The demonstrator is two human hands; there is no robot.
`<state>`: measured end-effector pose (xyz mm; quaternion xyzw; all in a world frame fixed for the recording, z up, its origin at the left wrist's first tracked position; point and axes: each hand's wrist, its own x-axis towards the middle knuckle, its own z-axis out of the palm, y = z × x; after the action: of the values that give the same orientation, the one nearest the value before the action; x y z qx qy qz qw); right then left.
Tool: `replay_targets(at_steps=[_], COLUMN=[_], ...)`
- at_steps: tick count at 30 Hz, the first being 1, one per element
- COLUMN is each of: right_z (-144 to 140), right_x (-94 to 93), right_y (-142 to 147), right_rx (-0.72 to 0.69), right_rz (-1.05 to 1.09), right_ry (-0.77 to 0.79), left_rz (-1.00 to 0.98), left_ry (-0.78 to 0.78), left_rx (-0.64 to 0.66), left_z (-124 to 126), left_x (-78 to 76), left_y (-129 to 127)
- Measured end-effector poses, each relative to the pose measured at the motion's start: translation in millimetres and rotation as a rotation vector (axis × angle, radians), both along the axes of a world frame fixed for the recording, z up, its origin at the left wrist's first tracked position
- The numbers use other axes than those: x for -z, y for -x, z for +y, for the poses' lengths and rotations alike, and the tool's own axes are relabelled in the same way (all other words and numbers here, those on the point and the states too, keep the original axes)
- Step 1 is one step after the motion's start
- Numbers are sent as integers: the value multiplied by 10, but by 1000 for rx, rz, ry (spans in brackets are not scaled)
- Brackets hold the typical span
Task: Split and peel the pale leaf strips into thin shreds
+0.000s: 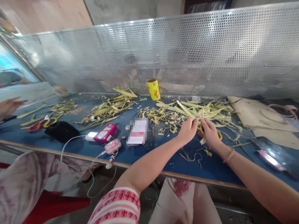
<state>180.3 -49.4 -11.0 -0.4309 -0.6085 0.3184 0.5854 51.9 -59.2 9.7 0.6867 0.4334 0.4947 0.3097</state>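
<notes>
Both of my hands meet above the right half of the blue table. My left hand is closed, thumb and fingers pinching a long pale green leaf strip that points up and to the left. Close beside it, my right hand is also closed on the same greenery; its fingertips partly hide the spot. Behind them lies a loose heap of green leaf strips. A yellow handle, apparently of scissors, shows beneath my right hand. Small cut bits are scattered to the left.
A yellow printed roll stands by the perforated metal screen. Left are a phone, a pink power socket, a black pouch, scissors and another leaf pile. A co-worker's hand is far left; cardboard lies right.
</notes>
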Motion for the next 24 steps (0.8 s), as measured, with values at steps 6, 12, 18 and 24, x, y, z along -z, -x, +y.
replay_targets(at_steps=[6, 12, 18, 24], right_z=[-108, -156, -141, -167], right_x=[-41, -93, -51, 28], right_y=[50, 43, 36, 21], right_rx=[-232, -319, -192, -112], right_rz=[298, 420, 380, 311], right_ry=[339, 495, 448, 438], left_rz=[-39, -310, -312, -162], left_ry=[43, 393, 367, 357], left_rx=[49, 180, 159, -40], left_z=[-12, -50, -71, -55], left_x=[40, 13, 1, 30], left_y=[13, 3, 35, 69])
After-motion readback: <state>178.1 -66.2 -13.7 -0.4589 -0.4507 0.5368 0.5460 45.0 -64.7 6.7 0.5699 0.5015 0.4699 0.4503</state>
